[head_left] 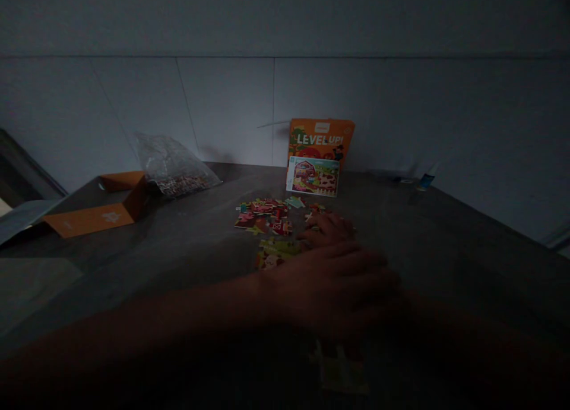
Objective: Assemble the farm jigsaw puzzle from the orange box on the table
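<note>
In the dim head view, my left hand [338, 282] reaches across from the left, its fingers stretched out and lying over my right wrist. Beyond it, my right hand [327, 229] rests among loose puzzle pieces [317, 208]. Its fingers look bent, but blur and my left hand hide whether they grip a piece. Left of the right hand is a cluster of red and green puzzle pieces [262, 211]. Some joined green pieces [278, 248], showing an animal face, lie just beyond my left wrist. Nearer me, a dark section with a fence pattern [342, 368] lies on the table.
An orange "LEVEL UP!" box [320, 139] leans on the wall behind a farm picture card [314, 177]. At left stand an open orange box [95, 217] and a clear plastic bag of small pieces [176, 166]. A small blue-labelled bottle [426, 180] is at far right.
</note>
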### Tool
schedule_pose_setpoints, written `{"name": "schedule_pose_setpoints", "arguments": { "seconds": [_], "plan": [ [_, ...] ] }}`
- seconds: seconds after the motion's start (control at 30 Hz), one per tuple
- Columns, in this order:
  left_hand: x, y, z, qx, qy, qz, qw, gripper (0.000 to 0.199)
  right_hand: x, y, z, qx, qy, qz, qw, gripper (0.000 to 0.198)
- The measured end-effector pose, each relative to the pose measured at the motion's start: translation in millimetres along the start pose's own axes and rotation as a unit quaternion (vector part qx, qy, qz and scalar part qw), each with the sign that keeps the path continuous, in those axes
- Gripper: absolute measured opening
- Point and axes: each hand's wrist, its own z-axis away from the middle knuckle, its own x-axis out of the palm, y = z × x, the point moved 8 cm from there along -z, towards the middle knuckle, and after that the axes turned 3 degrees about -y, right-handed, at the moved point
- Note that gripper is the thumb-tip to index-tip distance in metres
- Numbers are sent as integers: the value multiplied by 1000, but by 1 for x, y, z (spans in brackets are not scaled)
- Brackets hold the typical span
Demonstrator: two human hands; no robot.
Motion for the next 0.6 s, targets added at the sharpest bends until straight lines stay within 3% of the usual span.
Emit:
{"name": "schedule_pose_setpoints", "arguments": {
  "seconds": [0.13, 0.3, 0.43, 0.6],
  "plan": [
    [44, 27, -43, 79, -57, 4, 995, 27, -3, -17, 2, -59, 1, 85, 995, 12],
    [66, 28, -74, 114, -143, 26, 983, 26, -12, -20, 6, -96, 23, 104, 990, 11],
    [69, 17, -69, 81, -185, 61, 978, 26, -12, -14, 9, -90, 35, 109, 989, 8],
    [60, 11, -46, 70, -157, 37, 984, 20, -8, -5, 11, -74, 50, 94, 992, 9]
  ]
}}
